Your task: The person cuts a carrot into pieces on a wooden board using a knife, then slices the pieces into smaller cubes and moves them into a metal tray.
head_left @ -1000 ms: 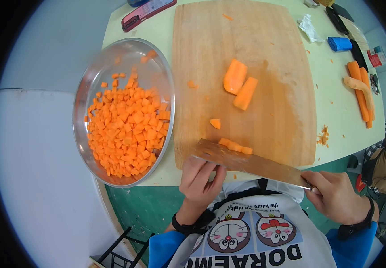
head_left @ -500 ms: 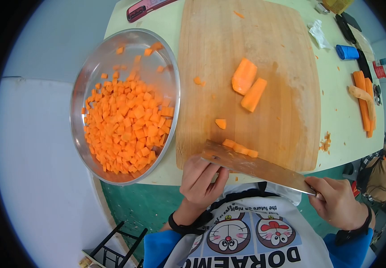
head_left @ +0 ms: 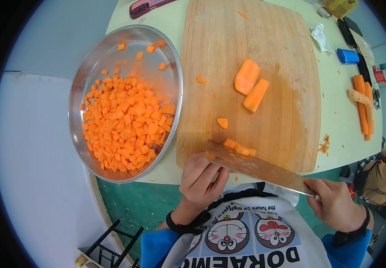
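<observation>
My right hand is wrapped around the handle of a broad kitchen knife, whose blade slants over the near edge of the wooden cutting board. At the blade's far end, the fingers of my left hand are curled closed against it; whatever they hold is hidden. A short row of carrot pieces lies along the blade's upper edge. Just beyond is a small carrot chunk. Farther up the board, a wide carrot piece and a narrower carrot piece lie touching.
Left of the board, a round metal tray holds many diced carrots. Whole peeled carrots lie at the right, near a blue roll and a crumpled tissue. A phone-like red object sits at the far left.
The view has shifted slightly. Both hands and the knife keep nearly the same position over the board, and the carrot pieces lie as before.
</observation>
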### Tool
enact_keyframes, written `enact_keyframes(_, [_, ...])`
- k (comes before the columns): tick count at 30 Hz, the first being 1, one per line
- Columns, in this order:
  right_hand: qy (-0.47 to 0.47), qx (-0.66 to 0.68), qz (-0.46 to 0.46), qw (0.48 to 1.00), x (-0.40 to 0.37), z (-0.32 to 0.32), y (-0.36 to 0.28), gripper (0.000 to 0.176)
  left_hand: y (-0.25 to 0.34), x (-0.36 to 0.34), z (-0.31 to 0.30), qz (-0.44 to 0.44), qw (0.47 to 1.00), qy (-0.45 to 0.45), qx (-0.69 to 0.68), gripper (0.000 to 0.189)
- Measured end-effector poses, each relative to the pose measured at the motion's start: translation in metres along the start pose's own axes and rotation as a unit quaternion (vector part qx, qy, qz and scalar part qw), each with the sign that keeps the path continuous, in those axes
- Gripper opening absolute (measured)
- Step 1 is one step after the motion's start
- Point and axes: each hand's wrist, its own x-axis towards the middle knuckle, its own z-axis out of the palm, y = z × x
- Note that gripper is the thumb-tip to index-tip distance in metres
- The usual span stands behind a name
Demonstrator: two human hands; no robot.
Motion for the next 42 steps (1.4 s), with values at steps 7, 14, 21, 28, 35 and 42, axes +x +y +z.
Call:
enact_keyframes(7, [-0.034, 0.010, 0.024, 0.999, 0.004, -0.008, -0.006, 0.029, -0.001, 0.000, 0.002, 0.001, 1.000, 0.011, -0.009, 0.025])
enact_keyframes(14, [-0.051, 0.000, 0.025, 0.998, 0.011, -0.013, -0.010, 0.024, -0.001, 0.000, 0.001, -0.002, 1.000, 0.005, -0.020, 0.024])
enact_keyframes(21, [-0.040, 0.014, 0.014, 0.999, 0.011, -0.013, -0.010, 0.016, 0.001, 0.000, 0.004, -0.017, 1.000, 0.007, -0.021, 0.024])
enact_keyframes(28, [-0.018, 0.004, -0.006, 1.000, 0.018, -0.007, -0.007, 0.014, 0.000, -0.003, 0.006, -0.014, 1.000, 0.018, -0.007, 0.026])
enact_keyframes(35, [0.023, 0.066, -0.005, 0.998, 0.017, -0.007, -0.003, 0.012, 0.003, -0.001, 0.006, -0.013, 1.000, 0.023, 0.010, 0.025])
enact_keyframes(42, [0.076, 0.086, -0.018, 0.993, 0.009, -0.008, -0.013, 0.010, 0.006, -0.002, 0.004, -0.059, 0.997, 0.030, -0.025, 0.024])
